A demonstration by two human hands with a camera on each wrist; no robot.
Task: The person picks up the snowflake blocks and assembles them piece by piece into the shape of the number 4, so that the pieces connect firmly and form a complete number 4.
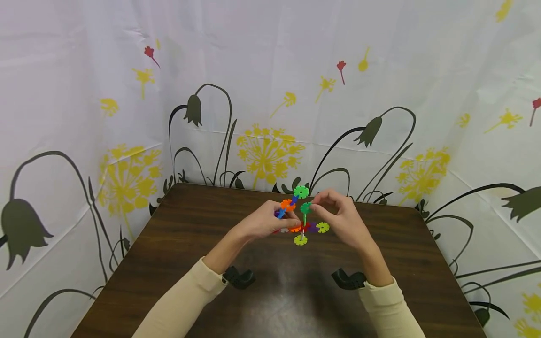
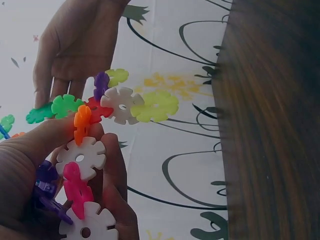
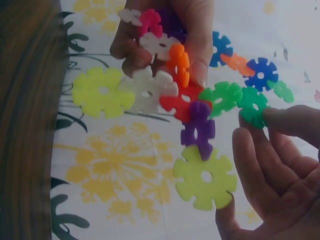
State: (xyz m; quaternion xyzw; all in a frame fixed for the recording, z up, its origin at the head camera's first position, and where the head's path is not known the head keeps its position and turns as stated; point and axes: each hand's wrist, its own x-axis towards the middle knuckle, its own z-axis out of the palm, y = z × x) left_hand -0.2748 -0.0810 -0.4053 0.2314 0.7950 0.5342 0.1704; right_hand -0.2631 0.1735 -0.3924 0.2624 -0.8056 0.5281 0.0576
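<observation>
Above the table, my left hand (image 1: 265, 220) grips a chain of interlocking notched plastic discs, its thumb on the orange disc (image 2: 82, 125). At the middle of the build is a red disc (image 3: 172, 106), with white (image 3: 142, 95), purple (image 3: 196, 134) and light green (image 3: 220, 100) discs branching off it. Yellow discs (image 3: 205, 185) end two of the branches. My right hand (image 1: 344, 220) pinches a dark green disc (image 3: 253, 102) that meets the light green one. White and pink (image 2: 75, 185) discs run along the left palm. Another arm carries blue (image 3: 262, 71) and orange discs.
The brown wooden table (image 1: 186, 267) lies beneath both hands. Behind it hangs a white curtain (image 1: 270, 56) printed with flowers. Dark wrist mounts (image 1: 240, 278) sit on both forearms.
</observation>
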